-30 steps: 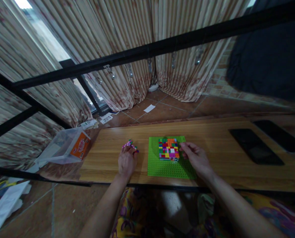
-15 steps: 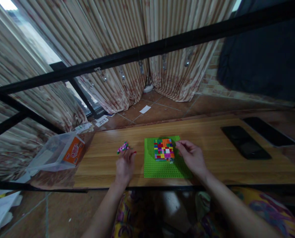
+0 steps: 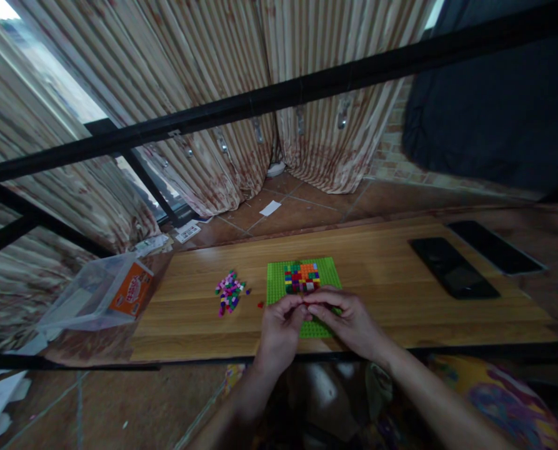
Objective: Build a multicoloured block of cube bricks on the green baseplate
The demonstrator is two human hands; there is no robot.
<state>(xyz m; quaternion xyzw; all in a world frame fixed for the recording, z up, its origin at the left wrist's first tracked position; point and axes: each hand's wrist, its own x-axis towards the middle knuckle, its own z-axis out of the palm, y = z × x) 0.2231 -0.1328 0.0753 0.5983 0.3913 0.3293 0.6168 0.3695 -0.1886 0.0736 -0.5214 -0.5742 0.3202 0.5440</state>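
My left hand (image 3: 281, 326) and my right hand (image 3: 351, 320) meet over the near part of a green studded baseplate (image 3: 276, 275). Their fingertips pinch together around a small red toy brick (image 3: 307, 300), mostly covered by the fingers. Behind them on the plate stands a square block of many-coloured bricks (image 3: 301, 274), its near side hidden by my hands. A loose pile of small bricks (image 3: 230, 290), pink, green and purple among them, lies left of the plate. Between pile and plate sits a single red brick (image 3: 260, 305).
Two dark flat devices, a black one (image 3: 453, 267) and a light-edged one (image 3: 497, 247), lie at the right of the wooden table (image 3: 372, 250). A clear plastic box (image 3: 89, 290) with an orange label stands off its left end. A black rail (image 3: 213, 112) crosses beyond the table.
My left hand has moved right, away from the brick pile, uncovering it. My right hand has come left and nearer, and both now meet over the plate. The view has shifted slightly.
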